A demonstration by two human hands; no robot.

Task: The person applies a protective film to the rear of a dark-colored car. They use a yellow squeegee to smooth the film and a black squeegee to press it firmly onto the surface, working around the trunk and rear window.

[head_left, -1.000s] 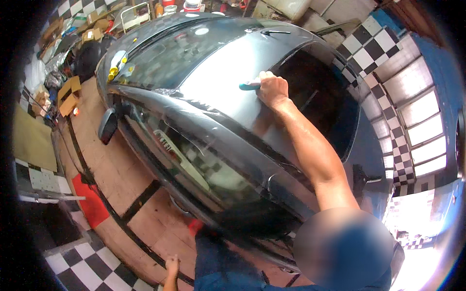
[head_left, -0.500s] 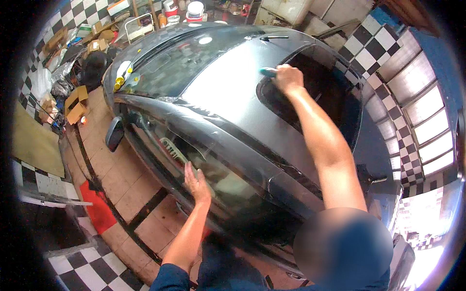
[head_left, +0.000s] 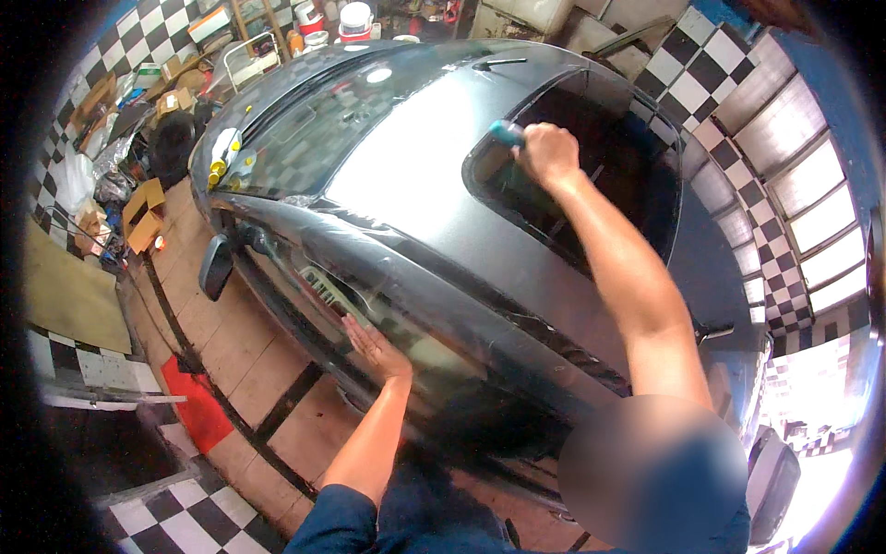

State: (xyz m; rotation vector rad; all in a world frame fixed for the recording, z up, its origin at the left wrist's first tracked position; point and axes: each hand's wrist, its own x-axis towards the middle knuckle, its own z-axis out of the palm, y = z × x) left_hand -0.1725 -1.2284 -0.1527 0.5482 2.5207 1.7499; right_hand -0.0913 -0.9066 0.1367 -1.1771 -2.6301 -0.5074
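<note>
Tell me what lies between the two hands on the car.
In the head view, the grey roof panel and the door's upper frame lie between the right hand, holding a teal tool at the sunroof, and the left hand on the side window.

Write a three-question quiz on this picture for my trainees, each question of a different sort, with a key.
1. True or false: the right hand holds a blue-handled tool against the dark roof panel of the car.
2. Where does the left hand rest? A) on the side window B) on the side mirror C) on the floor
3. Fill in: the floor patch near the car's side is coloured ____.

Key: 1 true; 2 A; 3 red
</note>
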